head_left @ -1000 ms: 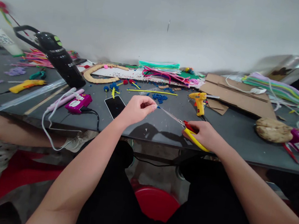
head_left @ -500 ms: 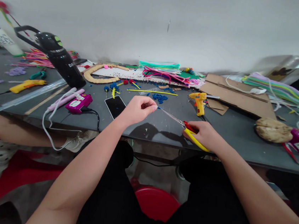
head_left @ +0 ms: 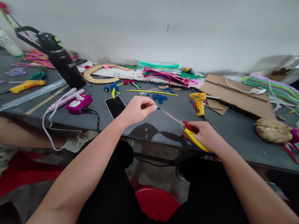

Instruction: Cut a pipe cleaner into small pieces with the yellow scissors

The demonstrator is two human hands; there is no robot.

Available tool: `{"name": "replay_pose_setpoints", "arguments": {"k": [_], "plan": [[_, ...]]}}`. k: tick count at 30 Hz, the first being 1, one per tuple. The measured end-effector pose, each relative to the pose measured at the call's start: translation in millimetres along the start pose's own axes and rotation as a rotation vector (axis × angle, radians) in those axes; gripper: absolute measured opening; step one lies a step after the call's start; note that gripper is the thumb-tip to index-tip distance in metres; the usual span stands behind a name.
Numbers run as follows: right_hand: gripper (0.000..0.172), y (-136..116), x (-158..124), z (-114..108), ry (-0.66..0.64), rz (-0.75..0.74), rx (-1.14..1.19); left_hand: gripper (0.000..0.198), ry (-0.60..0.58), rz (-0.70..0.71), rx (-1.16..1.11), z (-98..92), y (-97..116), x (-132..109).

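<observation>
Table [head_left: 233,131] unchanged — left hand [head_left: 137,110], right hand [head_left: 205,135], scissors [head_left: 185,125] steady.

The left hand [head_left: 136,110] is held forward with fingers [head_left: 152,108] pinched together; the right hand [head_left: 205,135] is curled closed.

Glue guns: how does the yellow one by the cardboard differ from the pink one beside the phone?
The yellow glue gun is plain-sided and sits by the cardboard; the pink glue gun carries a white label and lies left of the phone. The yellow one's handle points toward the person; the pink one lies crosswise, a black cord trailing from it. Both rest on the table.
</observation>
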State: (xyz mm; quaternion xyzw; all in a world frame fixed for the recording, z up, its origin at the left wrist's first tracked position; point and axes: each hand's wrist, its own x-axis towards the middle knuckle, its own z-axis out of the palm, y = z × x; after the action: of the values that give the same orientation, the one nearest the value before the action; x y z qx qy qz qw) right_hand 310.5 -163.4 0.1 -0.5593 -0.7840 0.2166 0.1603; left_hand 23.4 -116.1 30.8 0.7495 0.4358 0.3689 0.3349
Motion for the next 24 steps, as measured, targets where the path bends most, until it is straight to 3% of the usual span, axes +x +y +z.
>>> {"name": "replay_pose_setpoints", "arguments": {"k": [24], "plan": [[0.032, -0.4, -1.1, -0.8, 0.101, -0.011, -0.014, 0.020, 0.055, -0.015, -0.032, 0.1, 2.3, 0.4]]}}
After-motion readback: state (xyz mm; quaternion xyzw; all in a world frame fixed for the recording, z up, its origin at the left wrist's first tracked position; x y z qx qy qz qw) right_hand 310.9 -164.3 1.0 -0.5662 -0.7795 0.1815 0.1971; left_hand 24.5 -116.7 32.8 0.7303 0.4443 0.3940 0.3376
